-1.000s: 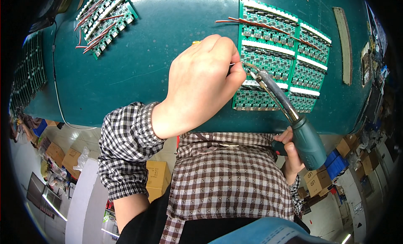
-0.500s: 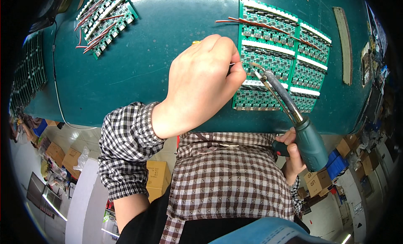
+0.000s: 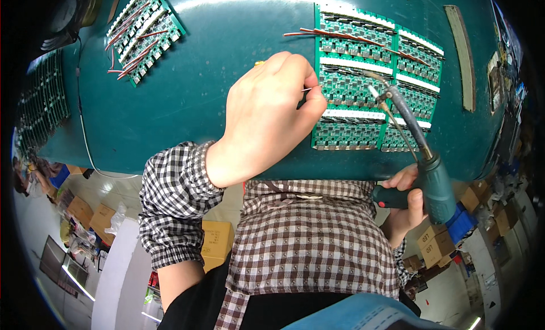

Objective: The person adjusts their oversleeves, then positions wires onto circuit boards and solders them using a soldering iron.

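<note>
My left hand [image 3: 272, 111] is closed in a pinch on a thin wire [image 3: 307, 90], just off the left edge of a green circuit board panel [image 3: 351, 91]. Most of the wire is hidden by the fingers. My right hand [image 3: 404, 208] grips the dark green handle of a soldering gun [image 3: 438, 188]. Its bent metal tip and thin solder feed tube hover over the middle of the panel. Red and black wires [image 3: 346, 36] lie across the panel's upper rows, and white connector strips run along each row.
Another panel with wires [image 3: 142, 38] lies at the table's far left. Dark boards [image 3: 42, 100] stand at the left edge, near a grey cable [image 3: 81, 114]. A curved strip [image 3: 460, 57] lies right of the panel on the green table [image 3: 187, 114]. Cardboard boxes [image 3: 434, 245] sit below.
The soldering gun has moved right, and its tip has drawn away from my left hand. My left hand stays pinched on the wire, almost in place. The view has shifted slightly.
</note>
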Demonstrator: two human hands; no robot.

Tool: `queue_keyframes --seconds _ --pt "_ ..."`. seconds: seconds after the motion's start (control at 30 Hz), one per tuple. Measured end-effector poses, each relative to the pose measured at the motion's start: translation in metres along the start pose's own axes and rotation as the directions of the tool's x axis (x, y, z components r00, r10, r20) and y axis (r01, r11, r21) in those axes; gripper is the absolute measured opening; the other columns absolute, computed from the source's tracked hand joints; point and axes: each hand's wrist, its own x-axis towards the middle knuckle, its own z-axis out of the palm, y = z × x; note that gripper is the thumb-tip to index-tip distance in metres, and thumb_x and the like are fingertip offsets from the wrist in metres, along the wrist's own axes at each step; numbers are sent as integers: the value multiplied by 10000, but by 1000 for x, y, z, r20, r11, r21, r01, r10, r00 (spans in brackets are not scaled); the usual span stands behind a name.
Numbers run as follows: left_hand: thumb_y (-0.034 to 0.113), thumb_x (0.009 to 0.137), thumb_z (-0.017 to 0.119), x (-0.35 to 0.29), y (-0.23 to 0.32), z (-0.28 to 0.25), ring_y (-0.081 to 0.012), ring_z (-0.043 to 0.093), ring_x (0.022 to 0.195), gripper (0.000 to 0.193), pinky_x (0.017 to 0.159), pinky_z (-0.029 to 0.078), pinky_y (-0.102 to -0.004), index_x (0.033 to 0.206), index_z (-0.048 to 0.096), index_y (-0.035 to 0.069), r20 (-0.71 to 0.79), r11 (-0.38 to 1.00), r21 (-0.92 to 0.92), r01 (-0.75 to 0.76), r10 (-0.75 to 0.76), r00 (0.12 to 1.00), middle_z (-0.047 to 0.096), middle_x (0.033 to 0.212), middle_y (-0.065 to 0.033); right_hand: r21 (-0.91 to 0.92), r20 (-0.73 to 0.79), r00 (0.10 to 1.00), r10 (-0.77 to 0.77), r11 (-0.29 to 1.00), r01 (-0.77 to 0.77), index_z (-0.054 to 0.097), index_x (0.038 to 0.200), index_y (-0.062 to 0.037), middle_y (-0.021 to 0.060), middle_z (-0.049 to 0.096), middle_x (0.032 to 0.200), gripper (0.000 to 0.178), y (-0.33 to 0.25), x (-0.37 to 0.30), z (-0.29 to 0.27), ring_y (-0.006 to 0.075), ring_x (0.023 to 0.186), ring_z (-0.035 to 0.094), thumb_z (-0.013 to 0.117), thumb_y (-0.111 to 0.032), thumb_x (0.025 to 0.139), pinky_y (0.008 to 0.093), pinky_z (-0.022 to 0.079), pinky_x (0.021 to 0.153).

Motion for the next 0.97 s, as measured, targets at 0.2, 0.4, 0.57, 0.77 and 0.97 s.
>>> queue_keyframes --seconds 0.2,0.4,0.57,0.77,0.97 --pt "19 712 674 3 9 -23 -124 530 633 164 576 441 -246 832 563 35 139 994 -74 85 -74 987 549 738 -34 119 -13 999 -47 992 49 442 1067 50 75 450 736 440 6 14 -16 168 695 512 565 -317 856 288 522 570" --pt "-15 721 669 29 16 -63 -196 566 779 232 706 463 -283 930 567 -8 124 999 47 19 -24 992 562 864 -89 236 20 999 -51 971 45 425 1058 31 58 453 731 399 12 30 -40 147 695 509 527 -317 891 270 524 569" --pt "69 755 651 66 -12 -52 -206 567 743 184 679 458 -302 910 574 7 45 982 181 -58 51 998 567 846 -91 327 37 997 -63 944 48 425 1046 21 52 458 716 389 15 28 -37 141 682 510 524 -323 894 263 520 553" --pt "151 758 660 95 -40 -22 -249 584 752 169 670 458 -347 858 593 31 -89 925 379 -25 63 994 577 827 -94 347 12 999 -50 937 43 424 1050 15 45 458 703 400 18 24 -45 132 673 508 533 -335 891 257 511 542" --pt "158 767 647 101 -42 -21 -292 571 793 146 704 444 -376 799 606 22 -17 908 418 -39 51 999 565 802 -113 315 7 1000 -19 949 16 423 1055 8 46 459 709 438 13 28 -45 134 684 510 548 -372 877 257 517 550"
